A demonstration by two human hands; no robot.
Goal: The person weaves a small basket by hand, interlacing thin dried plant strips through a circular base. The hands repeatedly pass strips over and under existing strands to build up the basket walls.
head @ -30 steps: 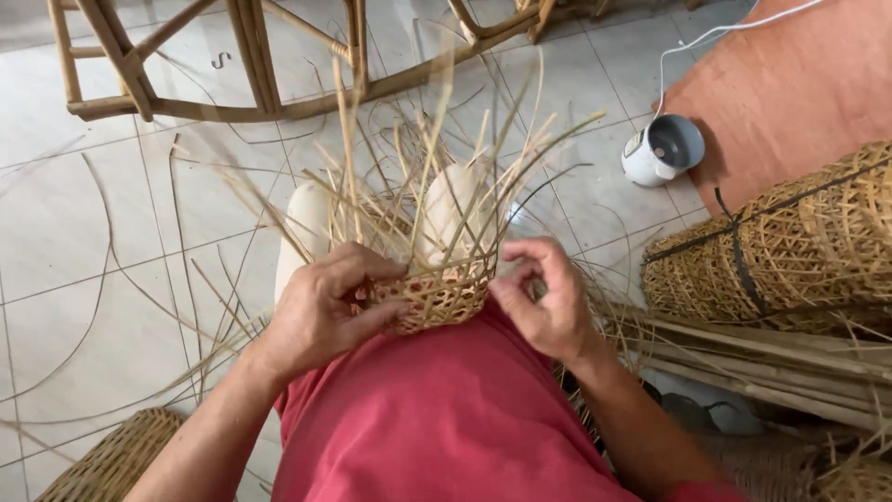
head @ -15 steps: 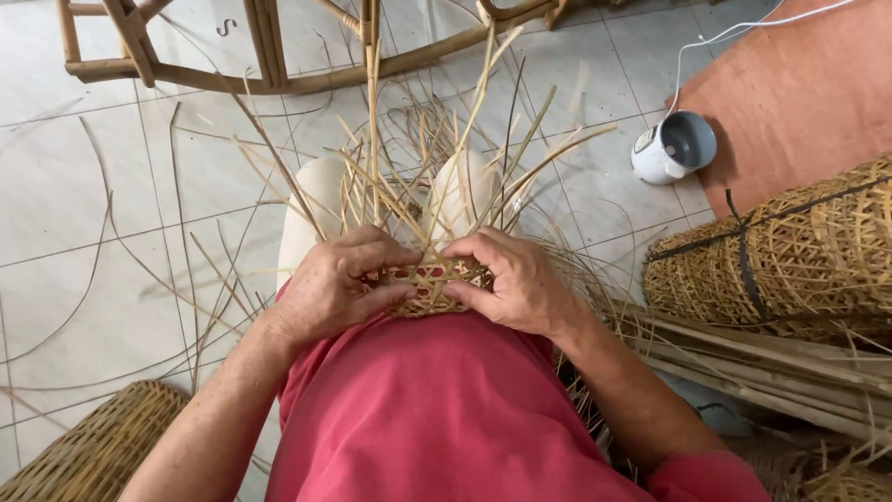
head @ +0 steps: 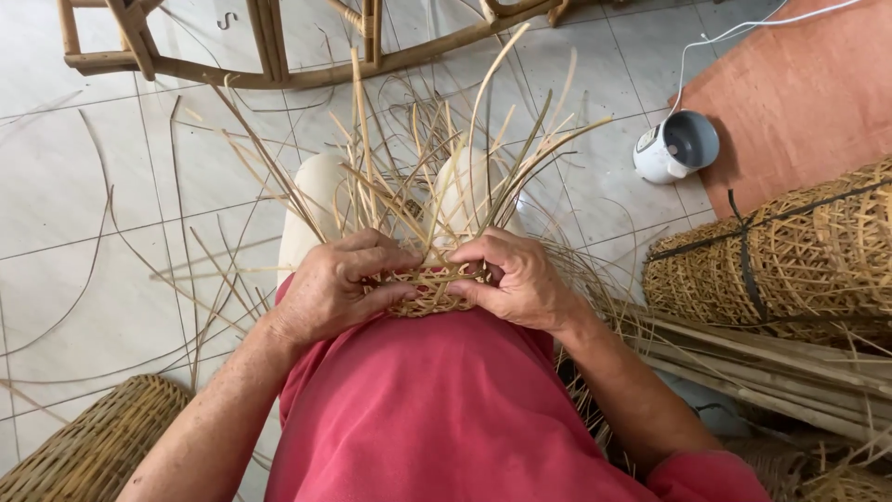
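A small half-woven rattan basket (head: 430, 289) rests on my lap, over the red cloth (head: 437, 409). Long loose cane strips (head: 446, 167) fan upward and outward from its rim. My left hand (head: 334, 284) grips the basket's left side, thumb over the weave. My right hand (head: 520, 279) holds the right side, fingers curled on the rim. Both hands touch the woven part and nearly meet at its middle.
A rolled bundle of open-weave cane mat (head: 790, 256) tied with a dark strap lies at right, above stacked cane rods (head: 762, 367). A white round appliance (head: 676, 147) with a cord sits on the tiled floor. A woven basket (head: 88, 446) is bottom left; a rattan frame (head: 279, 51) stands at top.
Both hands have closed in on the basket from its sides, the right one moving left onto the rim. The basket has turned slightly in my lap.
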